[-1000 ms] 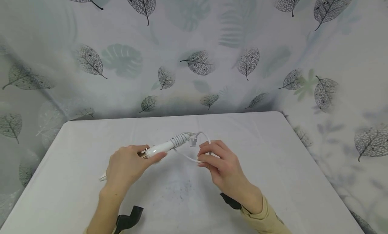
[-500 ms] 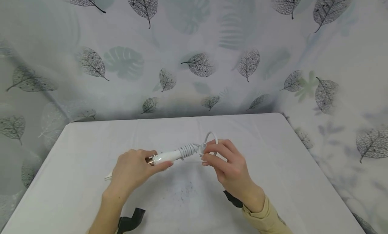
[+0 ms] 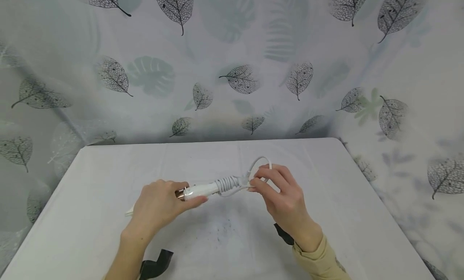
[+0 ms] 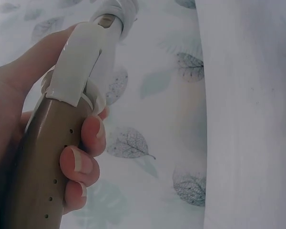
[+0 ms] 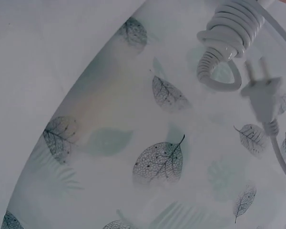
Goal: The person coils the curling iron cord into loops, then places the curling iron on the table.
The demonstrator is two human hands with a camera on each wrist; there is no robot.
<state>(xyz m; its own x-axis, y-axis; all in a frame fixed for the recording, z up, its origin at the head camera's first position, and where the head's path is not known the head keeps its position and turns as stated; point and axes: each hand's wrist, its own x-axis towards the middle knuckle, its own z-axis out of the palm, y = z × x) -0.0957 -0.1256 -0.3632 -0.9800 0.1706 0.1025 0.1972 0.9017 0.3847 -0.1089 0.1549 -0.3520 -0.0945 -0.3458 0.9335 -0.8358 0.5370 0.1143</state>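
Note:
A white curling iron (image 3: pixel 200 190) is held in my left hand (image 3: pixel 156 205) above the table, tilted up toward the right. In the left wrist view its bronze-brown barrel (image 4: pixel 38 167), dotted with small holes, lies inside the curled fingers (image 4: pixel 80 164). The thumb rests along the white lever (image 4: pixel 76 64). A white power cord (image 3: pixel 226 184) is wound in several turns round the handle end. My right hand (image 3: pixel 284 197) pinches the cord's free part, which loops above the fingers. The two-pin plug (image 5: pixel 264 98) hangs by the coil in the right wrist view.
A white-covered table (image 3: pixel 224 252) lies below both hands, with faint dark specks near its middle. Leaf-patterned sheeting (image 3: pixel 217 38) stands behind it and along both sides. Black straps (image 3: pixel 156 264) sit at the wrists.
The right hand has moved to the right with the cord, and the loop has shifted along with it. The left hand and curling iron have moved slightly right and down in view.

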